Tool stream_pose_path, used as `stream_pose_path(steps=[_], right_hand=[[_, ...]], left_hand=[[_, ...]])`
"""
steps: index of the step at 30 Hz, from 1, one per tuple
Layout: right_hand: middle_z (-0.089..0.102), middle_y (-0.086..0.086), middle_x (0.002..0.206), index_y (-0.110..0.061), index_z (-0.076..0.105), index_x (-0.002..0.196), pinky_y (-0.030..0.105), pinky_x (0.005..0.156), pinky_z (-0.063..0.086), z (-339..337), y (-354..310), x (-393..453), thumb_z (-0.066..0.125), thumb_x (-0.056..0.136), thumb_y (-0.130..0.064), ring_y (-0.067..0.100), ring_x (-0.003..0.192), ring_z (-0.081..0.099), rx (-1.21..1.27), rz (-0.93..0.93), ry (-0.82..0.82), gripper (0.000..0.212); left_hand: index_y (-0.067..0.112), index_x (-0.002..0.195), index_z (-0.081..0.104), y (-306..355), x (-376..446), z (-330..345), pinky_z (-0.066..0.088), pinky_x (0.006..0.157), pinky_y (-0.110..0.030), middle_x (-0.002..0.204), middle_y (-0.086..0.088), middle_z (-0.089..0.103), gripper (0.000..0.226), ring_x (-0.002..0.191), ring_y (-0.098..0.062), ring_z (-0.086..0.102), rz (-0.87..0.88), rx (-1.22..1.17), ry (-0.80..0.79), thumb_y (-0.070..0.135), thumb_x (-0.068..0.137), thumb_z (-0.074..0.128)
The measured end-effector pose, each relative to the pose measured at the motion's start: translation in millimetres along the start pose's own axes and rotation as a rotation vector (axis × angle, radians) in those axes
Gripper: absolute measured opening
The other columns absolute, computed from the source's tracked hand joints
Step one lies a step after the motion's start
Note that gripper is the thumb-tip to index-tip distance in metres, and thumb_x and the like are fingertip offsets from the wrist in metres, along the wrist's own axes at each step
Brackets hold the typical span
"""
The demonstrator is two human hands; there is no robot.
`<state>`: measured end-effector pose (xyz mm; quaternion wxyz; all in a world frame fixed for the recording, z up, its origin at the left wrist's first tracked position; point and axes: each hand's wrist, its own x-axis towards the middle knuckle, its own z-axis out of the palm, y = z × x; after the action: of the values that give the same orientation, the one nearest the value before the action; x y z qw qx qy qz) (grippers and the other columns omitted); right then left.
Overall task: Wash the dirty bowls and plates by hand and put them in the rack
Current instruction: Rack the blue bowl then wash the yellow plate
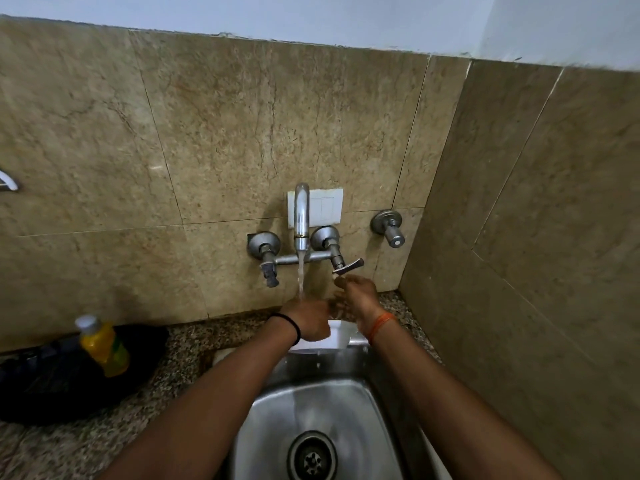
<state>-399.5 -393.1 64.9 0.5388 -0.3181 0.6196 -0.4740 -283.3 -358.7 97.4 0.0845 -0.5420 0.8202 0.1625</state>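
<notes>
Right hand (358,299) up at the wall, fingers curled together just beneath the right tap lever (348,266); whether they touch it is too blurred to tell. Left hand (308,322) sits under the running water (301,278), fingers bent in a loose fist, and whether it grips anything I cannot tell. Between the two hands there's something small and blurred, not identifiable. No bowl or plate shows near the fingers; only a white object (341,336) peeks out behind the wrists at the back rim of the steel sink (277,410). A black band circles the left wrist, an orange thread the right. A yellow bottle (104,346) stands on the counter (180,362), well left.
</notes>
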Motion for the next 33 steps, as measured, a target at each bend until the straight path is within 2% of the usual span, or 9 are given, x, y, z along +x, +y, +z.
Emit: stream_pose_path(steps=[5, 10, 15, 19, 22, 24, 26, 29, 33], right_hand=[[0.072, 0.011, 0.092, -0.008, 0.065, 0.088, 0.04, 0.078, 0.058, 10.6, -10.5, -1.2, 0.062, 0.092, -0.017, 0.023, 0.083, 0.069, -0.014, -0.111, -0.016, 0.01], [0.072, 0.01, 0.087, -0.006, 0.067, 0.088, 0.033, 0.065, 0.058, 16.2, -8.9, 9.5, 0.064, 0.091, -0.02, 0.023, 0.078, 0.07, -0.118, -0.111, 0.05, 0.015], [0.068, 0.009, 0.104, -0.01, 0.062, 0.111, 0.036, 0.082, 0.05, 17.1, -8.1, -6.7, 0.054, 0.091, -0.026, 0.031, 0.096, 0.065, -0.883, -0.413, 0.331, 0.027], [0.069, 0.011, 0.104, -0.011, 0.057, 0.111, 0.038, 0.08, 0.052, 11.8, -4.1, -11.6, 0.046, 0.095, -0.028, 0.03, 0.094, 0.066, -1.147, -0.558, 0.387, 0.026], [0.065, 0.016, 0.115, -0.009, 0.048, 0.125, 0.041, 0.085, 0.05, 6.8, -3.1, -14.9, 0.051, 0.093, -0.028, 0.035, 0.105, 0.063, -1.025, -0.482, 0.246, 0.038], [0.055, 0.016, 0.135, -0.011, 0.026, 0.146, 0.041, 0.097, 0.044, 5.5, 3.1, -32.7, 0.055, 0.093, -0.036, 0.036, 0.122, 0.054, -0.806, -0.382, 0.052, 0.065], [0.036, 0.009, 0.153, -0.02, 0.005, 0.154, 0.04, 0.11, 0.033, 2.4, 18.0, -54.4, 0.056, 0.09, -0.05, 0.031, 0.137, 0.038, -0.677, -0.343, -0.115, 0.087], [0.02, -0.002, 0.16, -0.03, 0.015, 0.153, 0.037, 0.117, 0.023, -7.2, 47.5, -84.3, 0.056, 0.085, -0.061, 0.019, 0.144, 0.026, -0.724, -0.358, -0.402, 0.085], [0.032, 0.0, 0.156, -0.029, 0.023, 0.152, 0.024, 0.114, 0.023, -20.7, 74.5, -96.7, 0.059, 0.094, -0.031, 0.018, 0.142, 0.032, -0.973, -0.603, -0.469, 0.068]], left_hand=[[0.008, 0.123, 0.059, 1.4, 3.1, -9.8, 0.041, 0.082, -0.03, 0.128, -0.012, 0.058, 0.034, 0.115, -0.028, 0.054, -0.026, -0.034, -0.066, 0.022, 0.092, 0.051], [0.01, 0.121, 0.059, -10.5, -3.5, -9.7, 0.042, 0.079, -0.028, 0.126, -0.013, 0.06, 0.035, 0.111, -0.028, 0.057, -0.126, -0.212, 0.04, 0.027, 0.092, 0.054], [0.007, 0.089, 0.063, -26.0, -8.5, 2.4, 0.043, 0.062, -0.026, 0.086, -0.006, 0.061, 0.017, 0.087, -0.025, 0.057, -0.208, -0.659, 0.089, 0.023, 0.089, 0.061], [0.005, 0.104, 0.059, -32.0, -27.6, 14.2, 0.04, 0.043, -0.017, 0.079, -0.005, 0.056, 0.015, 0.065, -0.015, 0.051, -0.385, -1.194, 0.133, 0.014, 0.092, 0.059], [0.002, 0.113, 0.055, -37.9, -37.2, 31.8, 0.045, 0.054, -0.025, 0.083, -0.007, 0.058, 0.021, 0.069, -0.018, 0.054, -0.493, -1.601, 0.161, 0.009, 0.093, 0.056], [0.006, 0.099, 0.055, -38.8, -42.5, 41.0, 0.047, 0.065, -0.031, 0.082, -0.007, 0.058, 0.006, 0.071, -0.018, 0.054, -0.525, -1.785, 0.212, 0.007, 0.095, 0.051], [0.008, 0.083, 0.053, -39.2, -47.5, 46.6, 0.049, 0.067, -0.033, 0.078, -0.008, 0.056, 0.017, 0.069, -0.018, 0.053, -0.572, -1.919, 0.28, 0.004, 0.097, 0.044], [0.005, 0.076, 0.05, -43.0, -55.9, 53.7, 0.051, 0.061, -0.029, 0.076, -0.012, 0.054, 0.023, 0.066, -0.02, 0.052, -0.659, -2.076, 0.409, 0.002, 0.095, 0.039], [0.0, 0.08, 0.049, -49.4, -67.2, 60.3, 0.044, 0.099, -0.045, 0.097, -0.019, 0.055, 0.021, 0.076, -0.026, 0.054, -0.694, -2.247, 0.527, -0.002, 0.095, 0.035]])
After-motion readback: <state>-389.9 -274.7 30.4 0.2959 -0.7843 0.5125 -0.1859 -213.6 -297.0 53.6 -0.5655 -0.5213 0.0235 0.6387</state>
